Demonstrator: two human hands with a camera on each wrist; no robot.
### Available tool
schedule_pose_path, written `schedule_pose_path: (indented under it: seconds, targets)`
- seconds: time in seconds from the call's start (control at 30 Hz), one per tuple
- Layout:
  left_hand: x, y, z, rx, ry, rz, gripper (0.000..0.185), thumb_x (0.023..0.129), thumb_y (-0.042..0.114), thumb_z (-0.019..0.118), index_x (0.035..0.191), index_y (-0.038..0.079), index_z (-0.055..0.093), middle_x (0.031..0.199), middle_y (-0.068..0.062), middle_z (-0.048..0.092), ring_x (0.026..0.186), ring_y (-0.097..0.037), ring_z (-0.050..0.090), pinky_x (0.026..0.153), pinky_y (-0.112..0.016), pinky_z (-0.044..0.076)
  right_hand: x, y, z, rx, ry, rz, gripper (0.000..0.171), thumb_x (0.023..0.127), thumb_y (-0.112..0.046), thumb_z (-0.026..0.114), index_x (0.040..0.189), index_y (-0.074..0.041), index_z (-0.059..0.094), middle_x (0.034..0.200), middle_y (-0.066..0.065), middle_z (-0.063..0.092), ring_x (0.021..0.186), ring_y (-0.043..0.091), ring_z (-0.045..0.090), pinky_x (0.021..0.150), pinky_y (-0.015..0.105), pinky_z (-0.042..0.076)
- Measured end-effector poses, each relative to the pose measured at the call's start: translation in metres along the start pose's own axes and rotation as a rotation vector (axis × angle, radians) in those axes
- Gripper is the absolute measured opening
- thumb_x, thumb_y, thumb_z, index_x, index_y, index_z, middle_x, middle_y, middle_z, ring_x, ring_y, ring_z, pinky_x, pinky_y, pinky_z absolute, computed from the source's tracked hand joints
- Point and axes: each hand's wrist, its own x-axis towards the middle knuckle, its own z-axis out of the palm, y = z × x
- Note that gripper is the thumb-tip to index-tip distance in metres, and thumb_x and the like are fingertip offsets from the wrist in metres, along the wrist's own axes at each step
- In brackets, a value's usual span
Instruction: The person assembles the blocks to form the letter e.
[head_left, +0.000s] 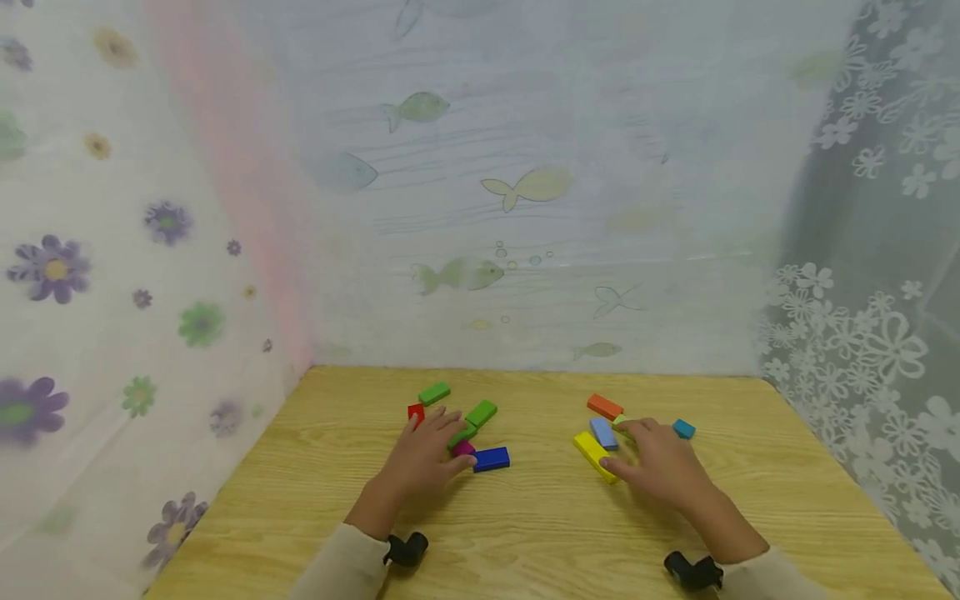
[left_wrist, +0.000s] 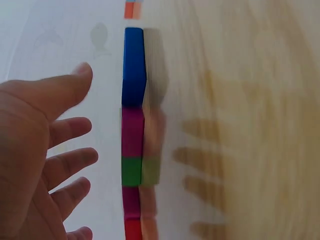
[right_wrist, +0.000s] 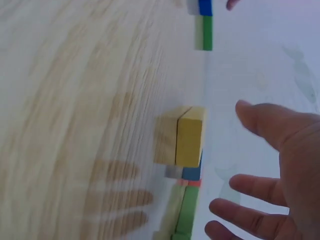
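Over the left group of small blocks hovers my left hand (head_left: 422, 460), fingers spread and holding nothing. Around it lie a dark blue block (head_left: 491, 459), a magenta block (head_left: 463, 448), a red block (head_left: 416, 411) and green blocks (head_left: 481, 413), some partly covered. The left wrist view shows its thumb apart from the blue block (left_wrist: 133, 67). My right hand (head_left: 663, 462), also spread and holding nothing, hangs over the right group. A yellow block (head_left: 591, 450), light blue block (head_left: 603, 433), orange block (head_left: 604, 407) and lime block (head_left: 621, 423) lie beside it.
A teal block (head_left: 683, 429) lies to the right of the right hand, and a green block (head_left: 434, 393) at the back left. The wooden table (head_left: 540, 533) meets a fish-patterned curtain (head_left: 540, 250) behind, with flowered curtains at both sides. Black wrist cameras (head_left: 407, 550) sit at the sleeves.
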Motion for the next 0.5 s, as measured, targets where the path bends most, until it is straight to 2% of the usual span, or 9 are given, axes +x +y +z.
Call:
schedule_pose_path:
  seconds: [0.13,0.3,0.5]
  targets:
    - [0.003,0.007,0.005,-0.017,-0.031,-0.015,0.059,0.087,0.055,0.059,0.136,0.024,0.052,0.148,-0.001,0.041,0.143,-0.028,0.026,0.109,-0.063,0.018,0.002,0.000,0.004,0.074,-0.031,0.062,0.066,0.079,-0.056,0.069,0.125,-0.009,0.061,0.117,0.011,0.063,0.104,0.032,0.060,0.082,0.052,0.049]
    - [0.006,0.013,0.008,-0.037,-0.062,-0.010,0.058,0.087,0.054,0.060,0.136,0.024,0.053,0.146,-0.001,0.044,0.142,-0.027,0.029,0.107,-0.065,0.021,0.003,-0.002,0.006,0.165,-0.094,0.167,0.059,0.075,-0.051,0.075,0.121,-0.014,0.065,0.106,0.002,0.067,0.094,0.022,0.063,0.074,0.044,0.051]
    - [0.005,0.016,0.010,-0.038,-0.074,-0.008,0.051,0.088,0.051,0.061,0.132,0.026,0.056,0.145,0.001,0.045,0.143,-0.027,0.027,0.110,-0.063,0.017,0.004,-0.005,0.008,0.226,-0.085,0.190,0.052,0.075,-0.050,0.076,0.114,-0.016,0.069,0.104,-0.001,0.068,0.093,0.017,0.063,0.075,0.041,0.052]
